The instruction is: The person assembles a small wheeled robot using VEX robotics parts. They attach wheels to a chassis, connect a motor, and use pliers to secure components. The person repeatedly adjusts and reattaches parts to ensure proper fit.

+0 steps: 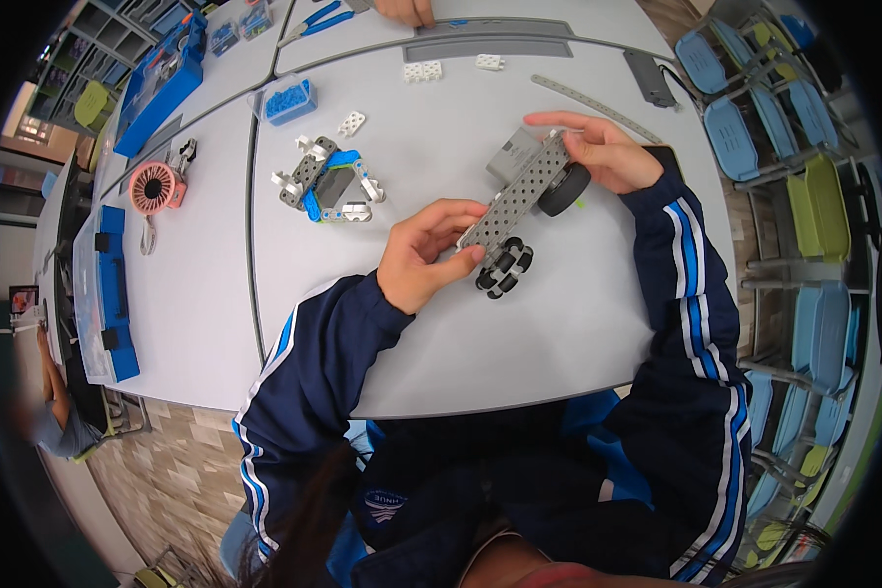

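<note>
Hands clamped on perforated grey beam [519, 196] of wheeled chassis on tabletop [559, 314] — left hand [423, 257] pins near end, right hand [603, 152] steadies far end by black wheel [564, 189] — likely bracing it flat

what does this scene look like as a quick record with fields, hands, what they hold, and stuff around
left hand: fingers grip the near end of the wheeled plate assembly
right hand: holds the far end, beside the black wheel
assembly: grey perforated plate, grey block, roller wheel at near end
nearby: grey-and-blue build, box of blue parts, pink handheld fan
surface: white table
other person: hand at far edge
</note>
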Demonstrator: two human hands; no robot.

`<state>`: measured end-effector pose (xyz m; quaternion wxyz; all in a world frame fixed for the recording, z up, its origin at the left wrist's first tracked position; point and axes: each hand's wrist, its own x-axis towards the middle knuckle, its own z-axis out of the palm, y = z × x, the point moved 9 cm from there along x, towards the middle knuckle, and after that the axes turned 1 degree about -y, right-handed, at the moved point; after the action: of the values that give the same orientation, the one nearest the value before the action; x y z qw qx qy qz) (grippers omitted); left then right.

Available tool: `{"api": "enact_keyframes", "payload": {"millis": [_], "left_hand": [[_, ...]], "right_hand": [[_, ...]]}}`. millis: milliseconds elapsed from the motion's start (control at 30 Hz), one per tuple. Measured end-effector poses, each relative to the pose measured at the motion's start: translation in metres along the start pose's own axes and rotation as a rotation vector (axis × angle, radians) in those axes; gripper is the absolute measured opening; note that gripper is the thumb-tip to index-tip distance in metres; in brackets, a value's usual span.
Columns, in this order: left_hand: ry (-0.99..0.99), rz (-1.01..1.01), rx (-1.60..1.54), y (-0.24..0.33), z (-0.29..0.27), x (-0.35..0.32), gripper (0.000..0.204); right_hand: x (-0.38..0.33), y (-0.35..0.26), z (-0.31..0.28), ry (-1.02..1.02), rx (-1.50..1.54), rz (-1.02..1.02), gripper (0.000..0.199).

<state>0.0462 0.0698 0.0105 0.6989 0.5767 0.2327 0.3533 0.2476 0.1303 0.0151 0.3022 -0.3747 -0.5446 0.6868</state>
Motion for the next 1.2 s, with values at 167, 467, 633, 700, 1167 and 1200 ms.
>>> {"api": "enact_keyframes", "payload": {"millis": [167, 467, 633, 700, 1167, 1200], "left_hand": [[0.003, 0.011, -0.042, 0.001, 0.001, -0.001, 0.043], [0.123, 0.053, -0.014, 0.019, -0.012, 0.000, 0.059], [0.208, 0.001, -0.032, 0.012, -0.011, -0.002, 0.056], [0.233, 0.043, 0.051, 0.008, -0.009, 0.000, 0.054], [0.448, 0.150, 0.123, 0.016, -0.013, -0.008, 0.042], [0.455, 0.140, 0.112, 0.015, -0.014, -0.008, 0.042]], "right_hand": [[0.000, -0.001, 0.000, 0.044, 0.037, 0.024, 0.041], [-0.010, -0.025, 0.007, 0.216, 0.089, -0.103, 0.034], [-0.025, -0.041, 0.015, 0.321, -0.010, -0.246, 0.035], [-0.030, -0.048, 0.020, 0.370, -0.038, -0.306, 0.038], [-0.047, -0.061, 0.039, 0.489, -0.156, -0.539, 0.044], [-0.045, -0.057, 0.038, 0.463, -0.130, -0.504, 0.042]]}}
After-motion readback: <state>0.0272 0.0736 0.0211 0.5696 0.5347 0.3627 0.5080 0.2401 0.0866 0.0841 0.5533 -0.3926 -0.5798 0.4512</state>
